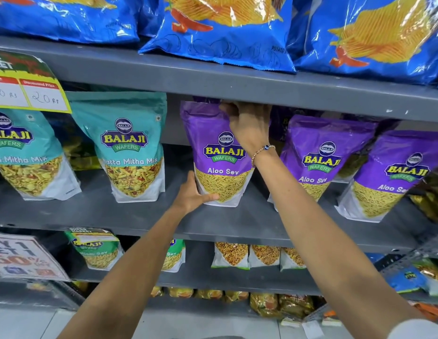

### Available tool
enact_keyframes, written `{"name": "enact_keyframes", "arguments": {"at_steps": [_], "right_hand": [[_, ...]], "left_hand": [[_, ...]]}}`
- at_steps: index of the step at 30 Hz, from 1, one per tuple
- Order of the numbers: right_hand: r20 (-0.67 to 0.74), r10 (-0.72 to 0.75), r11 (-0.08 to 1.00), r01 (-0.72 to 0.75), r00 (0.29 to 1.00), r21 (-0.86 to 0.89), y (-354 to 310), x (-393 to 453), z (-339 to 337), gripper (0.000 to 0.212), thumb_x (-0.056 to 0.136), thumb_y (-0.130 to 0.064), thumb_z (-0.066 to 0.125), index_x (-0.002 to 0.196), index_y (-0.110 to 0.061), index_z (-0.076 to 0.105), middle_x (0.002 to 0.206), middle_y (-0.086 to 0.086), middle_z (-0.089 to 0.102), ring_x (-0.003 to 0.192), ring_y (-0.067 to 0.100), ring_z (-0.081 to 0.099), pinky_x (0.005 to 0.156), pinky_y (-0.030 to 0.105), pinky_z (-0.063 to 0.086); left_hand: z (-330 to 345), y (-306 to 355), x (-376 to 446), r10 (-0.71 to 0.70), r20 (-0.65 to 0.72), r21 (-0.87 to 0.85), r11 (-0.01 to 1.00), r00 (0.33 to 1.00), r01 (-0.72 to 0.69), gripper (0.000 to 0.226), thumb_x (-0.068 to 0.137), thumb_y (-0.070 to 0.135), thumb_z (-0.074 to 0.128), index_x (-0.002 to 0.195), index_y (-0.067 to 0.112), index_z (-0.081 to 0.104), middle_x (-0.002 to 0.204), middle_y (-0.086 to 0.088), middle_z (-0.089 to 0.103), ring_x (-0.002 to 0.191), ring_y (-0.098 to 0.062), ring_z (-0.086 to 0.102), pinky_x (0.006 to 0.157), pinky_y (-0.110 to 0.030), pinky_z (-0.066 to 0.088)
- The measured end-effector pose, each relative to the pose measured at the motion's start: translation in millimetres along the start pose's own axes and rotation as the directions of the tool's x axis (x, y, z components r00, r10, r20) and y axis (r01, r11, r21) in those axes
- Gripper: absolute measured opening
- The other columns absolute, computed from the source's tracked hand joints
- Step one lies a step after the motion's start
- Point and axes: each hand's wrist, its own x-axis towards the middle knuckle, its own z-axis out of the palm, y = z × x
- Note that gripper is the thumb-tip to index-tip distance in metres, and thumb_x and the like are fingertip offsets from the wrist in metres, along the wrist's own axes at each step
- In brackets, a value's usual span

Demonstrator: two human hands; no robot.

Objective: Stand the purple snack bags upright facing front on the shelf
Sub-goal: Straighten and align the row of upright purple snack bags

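Three purple Aloo Sev bags stand face-front on the grey middle shelf point(129, 216). The left purple bag point(213, 155) is held by both hands: my left hand point(192, 195) grips its lower left corner, thumb across the white bottom edge, and my right hand point(249, 128) pinches its top right edge just under the shelf above. The middle purple bag point(320, 157) and the right purple bag point(394, 177) stand upright to the right, leaning slightly. More purple bags sit in shadow behind them.
Two teal Khatta Mitha Mix bags point(129, 148) stand left of the purple ones. Blue chip bags point(225, 33) overhang the shelf above. A yellow price tag point(29, 94) hangs at upper left. Green and other snack bags point(98, 250) fill the lower shelves.
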Motion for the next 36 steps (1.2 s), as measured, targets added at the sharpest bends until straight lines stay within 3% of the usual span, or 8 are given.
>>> {"name": "enact_keyframes", "arguments": {"at_steps": [3, 7, 10, 13, 17, 22, 30, 36], "right_hand": [[-0.336, -0.334, 0.94, 0.285, 0.881, -0.189, -12, -10, -6, 0.046, 0.091, -0.043, 0.049, 0.119, -0.008, 0.056, 0.123, 0.017, 0.061, 0.116, 0.035, 0.051, 0.097, 0.04, 0.025], [-0.617, -0.226, 0.922, 0.37, 0.754, 0.114, 17, -49, 23, 0.041, 0.084, -0.038, 0.062, 0.112, -0.008, 0.056, 0.114, 0.016, 0.058, 0.109, 0.027, 0.049, 0.092, 0.045, 0.037], [-0.521, -0.028, 0.865, 0.282, 0.853, 0.415, 57, -77, 61, 0.058, 0.076, -0.039, 0.068, 0.116, -0.002, 0.047, 0.117, 0.017, 0.049, 0.107, 0.025, 0.046, 0.091, 0.032, 0.039], [-0.172, 0.156, 0.821, -0.031, 0.973, 0.57, 91, -86, 90, 0.08, 0.072, -0.031, 0.077, 0.131, -0.004, 0.03, 0.132, 0.015, 0.037, 0.114, 0.022, 0.043, 0.095, 0.029, 0.038], [0.121, 0.104, 0.813, -0.155, 0.987, 0.561, 123, -86, 110, 0.073, 0.077, -0.027, 0.074, 0.133, -0.01, 0.031, 0.132, 0.007, 0.042, 0.122, 0.024, 0.046, 0.099, 0.035, 0.044], [0.132, 0.1, 0.789, -0.159, 0.986, 0.593, 128, -84, 118, 0.052, 0.08, -0.019, 0.071, 0.119, -0.008, 0.039, 0.113, 0.001, 0.049, 0.108, 0.026, 0.056, 0.09, 0.036, 0.051], [0.162, 0.125, 0.767, -0.199, 0.979, 0.611, 129, -77, 120, 0.051, 0.078, -0.015, 0.073, 0.115, -0.007, 0.039, 0.117, 0.013, 0.054, 0.1, 0.026, 0.059, 0.086, 0.037, 0.053], [0.108, 0.13, 0.755, -0.169, 0.986, 0.634, 130, -86, 107, 0.047, 0.081, -0.02, 0.07, 0.119, -0.009, 0.044, 0.11, 0.004, 0.056, 0.096, 0.02, 0.059, 0.082, 0.031, 0.05]], "left_hand": [[-2, 1, -1, 0.015, 0.005, 0.01, 1.0, 1.0, -0.015, 0.083, 0.053, 0.053, 0.085, 0.112, 0.032, 0.03, 0.113, 0.012, 0.053, 0.1, -0.007, 0.052, 0.075, -0.017, 0.043], [-2, 1, -1, 0.008, 0.01, -0.01, 1.0, 1.0, -0.008, 0.085, 0.051, 0.054, 0.084, 0.113, 0.032, 0.031, 0.116, 0.01, 0.054, 0.101, -0.007, 0.052, 0.072, -0.014, 0.044], [-2, -1, -3, -0.002, 0.022, -0.042, 0.999, 1.0, 0.003, 0.093, 0.046, 0.06, 0.083, 0.118, 0.03, 0.033, 0.121, 0.008, 0.053, 0.109, -0.011, 0.054, 0.086, -0.028, 0.05], [-6, -1, -2, -0.007, 0.053, -0.086, 0.996, 0.999, 0.011, 0.097, 0.041, 0.059, 0.084, 0.119, 0.029, 0.035, 0.127, 0.003, 0.055, 0.117, -0.016, 0.055, 0.095, -0.038, 0.051], [-8, -1, 0, -0.017, 0.066, -0.087, 0.996, 0.998, 0.023, 0.092, 0.047, 0.042, 0.089, 0.123, 0.022, 0.04, 0.131, -0.003, 0.057, 0.118, -0.021, 0.056, 0.1, -0.046, 0.048], [-5, -4, -2, -0.031, 0.044, -0.105, 0.994, 0.999, 0.036, 0.086, 0.051, 0.037, 0.089, 0.122, 0.021, 0.044, 0.131, -0.003, 0.058, 0.118, -0.02, 0.057, 0.1, -0.047, 0.048], [-7, -3, -5, -0.036, 0.055, -0.11, 0.993, 0.998, 0.042, 0.082, 0.057, 0.03, 0.088, 0.124, 0.022, 0.042, 0.132, -0.003, 0.057, 0.12, -0.021, 0.055, 0.101, -0.046, 0.047], [-5, -1, -5, -0.02, 0.046, -0.096, 0.995, 0.999, 0.025, 0.08, 0.062, 0.026, 0.086, 0.127, 0.019, 0.04, 0.133, -0.004, 0.056, 0.12, -0.021, 0.055, 0.101, -0.041, 0.047]]}}
